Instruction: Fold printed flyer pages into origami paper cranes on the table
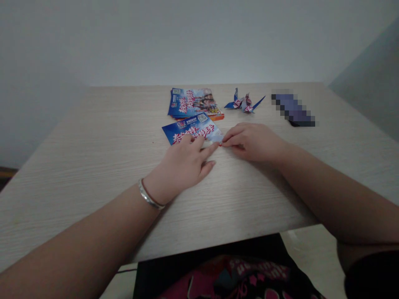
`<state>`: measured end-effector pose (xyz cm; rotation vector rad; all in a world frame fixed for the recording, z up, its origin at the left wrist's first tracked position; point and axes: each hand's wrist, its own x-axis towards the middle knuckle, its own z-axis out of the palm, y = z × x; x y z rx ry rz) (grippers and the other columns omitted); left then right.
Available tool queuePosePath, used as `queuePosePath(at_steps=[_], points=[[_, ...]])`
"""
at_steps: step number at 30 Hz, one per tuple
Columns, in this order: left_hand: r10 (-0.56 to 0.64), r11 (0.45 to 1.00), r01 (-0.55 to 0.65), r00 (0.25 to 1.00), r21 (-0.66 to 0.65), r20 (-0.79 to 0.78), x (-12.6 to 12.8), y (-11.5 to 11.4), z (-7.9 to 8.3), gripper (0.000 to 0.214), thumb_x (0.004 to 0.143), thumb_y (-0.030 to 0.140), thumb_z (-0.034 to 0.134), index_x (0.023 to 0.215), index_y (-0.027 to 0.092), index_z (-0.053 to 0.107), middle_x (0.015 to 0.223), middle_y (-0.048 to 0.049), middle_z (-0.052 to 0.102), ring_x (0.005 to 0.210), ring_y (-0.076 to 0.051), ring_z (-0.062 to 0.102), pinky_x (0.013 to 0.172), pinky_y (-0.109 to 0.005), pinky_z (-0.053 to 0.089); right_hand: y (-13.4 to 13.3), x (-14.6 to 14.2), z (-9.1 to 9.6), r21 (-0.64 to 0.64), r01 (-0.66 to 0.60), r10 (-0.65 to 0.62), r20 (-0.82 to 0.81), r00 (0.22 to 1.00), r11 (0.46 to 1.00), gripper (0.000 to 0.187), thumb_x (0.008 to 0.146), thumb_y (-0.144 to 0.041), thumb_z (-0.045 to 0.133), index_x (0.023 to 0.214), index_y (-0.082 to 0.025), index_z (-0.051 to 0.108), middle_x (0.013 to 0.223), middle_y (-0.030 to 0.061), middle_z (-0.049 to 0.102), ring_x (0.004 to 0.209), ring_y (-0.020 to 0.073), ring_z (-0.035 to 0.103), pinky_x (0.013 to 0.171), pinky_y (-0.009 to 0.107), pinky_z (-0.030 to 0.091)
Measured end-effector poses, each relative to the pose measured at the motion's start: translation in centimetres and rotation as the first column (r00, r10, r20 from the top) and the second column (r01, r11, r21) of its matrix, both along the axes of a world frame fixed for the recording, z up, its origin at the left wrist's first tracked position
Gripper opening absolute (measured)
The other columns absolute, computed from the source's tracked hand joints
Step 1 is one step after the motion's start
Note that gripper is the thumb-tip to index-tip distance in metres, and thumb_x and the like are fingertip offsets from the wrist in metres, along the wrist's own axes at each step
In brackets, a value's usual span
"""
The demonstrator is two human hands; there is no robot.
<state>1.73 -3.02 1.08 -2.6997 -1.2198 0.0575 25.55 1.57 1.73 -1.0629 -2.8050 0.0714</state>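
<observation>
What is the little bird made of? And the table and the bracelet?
The origami bird looks like folded printed paper, perhaps glossy, matching the flyer: sharp creases, same blue print. The table shows pale matte wood grain, maybe laminate. The bracelet shines silvery, likely metal.

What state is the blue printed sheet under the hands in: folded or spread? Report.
Mostly spread: the blue printed paper sheet lies flat on the pale wooden table; left hand presses it, right hand pinches its corner.

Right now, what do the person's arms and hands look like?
Both forearms are bare, without sleeves or gloves. The left hand has a thin silver bangle at its wrist. The right hand wears nothing; what may be a dark sleeve shows by its elbow.
</observation>
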Motion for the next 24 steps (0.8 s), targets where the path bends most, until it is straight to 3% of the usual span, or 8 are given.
queuePosePath(at_steps=[6, 16, 24], points=[[0.009, 1.000, -0.009, 1.000, -0.014, 0.015, -0.1, -0.1, 0.1, 0.056, 0.108, 0.048, 0.036, 0.161, 0.030, 0.045, 0.136, -0.0183, 0.061, 0.117, -0.039, 0.056, 0.089, -0.048, 0.051, 0.2, 0.5, 0.3, -0.007, -0.041, 0.041, 0.028, 0.999, 0.999, 0.032, 0.092, -0.017, 0.059, 0.113, -0.024, 0.083, 0.122, 0.0042, 0.080, 0.109, 0.0223, 0.073, 0.090, 0.035, 0.055], [0.004, 1.000, -0.004, 1.000, 0.005, -0.013, 0.3, -0.2, 0.6, 0.054, 0.109, 0.047, 0.036, 0.158, 0.028, 0.049, 0.133, -0.0186, 0.062, 0.118, -0.038, 0.057, 0.092, -0.047, 0.052, 0.0, 0.4, 0.7, -0.042, 0.016, -0.015, 0.035, 0.999, 0.999, 0.033, 0.089, -0.015, 0.060, 0.111, -0.023, 0.083, 0.122, 0.0034, 0.080, 0.108, 0.0231, 0.075, 0.088, 0.035, 0.055], [-0.083, 0.994, 0.082, 0.997, -0.069, -0.004, -0.7, 0.2, 0.9, 0.057, 0.111, 0.044, 0.025, 0.157, 0.020, 0.049, 0.145, -0.0174, 0.060, 0.134, -0.035, 0.054, 0.114, -0.050, 0.042, -0.2, 1.0, 0.9, -0.030, 0.031, -0.029, 0.056, 0.998, 0.999, 0.030, 0.091, -0.016, 0.059, 0.109, -0.023, 0.083, 0.123, 0.0026, 0.080, 0.107, 0.0222, 0.074, 0.085, 0.034, 0.052]])
